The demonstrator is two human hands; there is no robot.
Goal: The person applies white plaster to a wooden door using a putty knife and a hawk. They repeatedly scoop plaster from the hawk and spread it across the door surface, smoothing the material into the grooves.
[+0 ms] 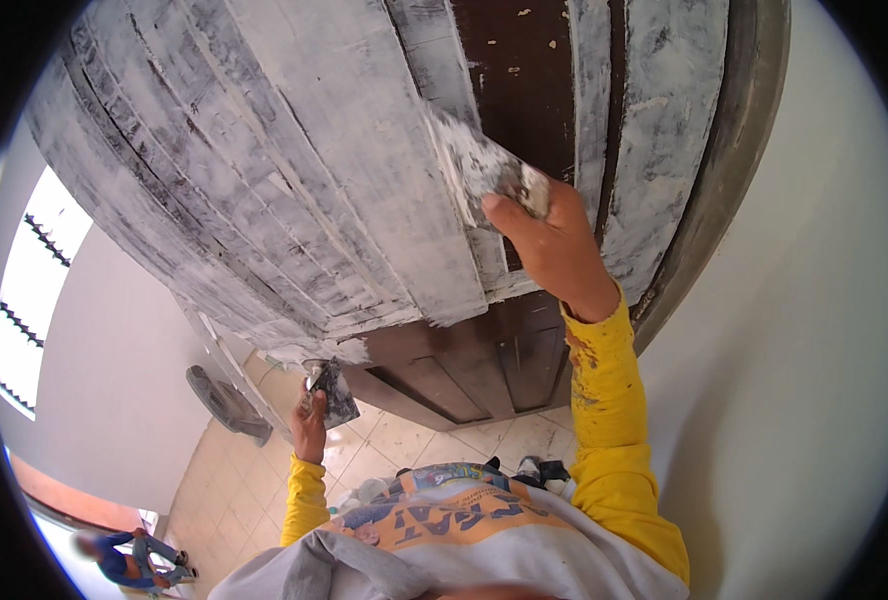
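Observation:
My right hand (549, 240) is raised against a dark wooden door (524, 70) and grips a putty knife (479, 160), its blade pressed flat on a panel. Most of the door's panels (294, 170) are smeared with white filler; one strip by the blade is still bare brown. My left hand (311, 420) hangs low by my side and holds a second, wider scraper (332, 390) loaded with grey putty. Both sleeves are yellow.
A white wall (794, 380) stands to the right of the door frame (734, 170). Below are cream floor tiles (244, 490). A louvred window (34, 300) is at left. Another person (129, 560) crouches at the lower left.

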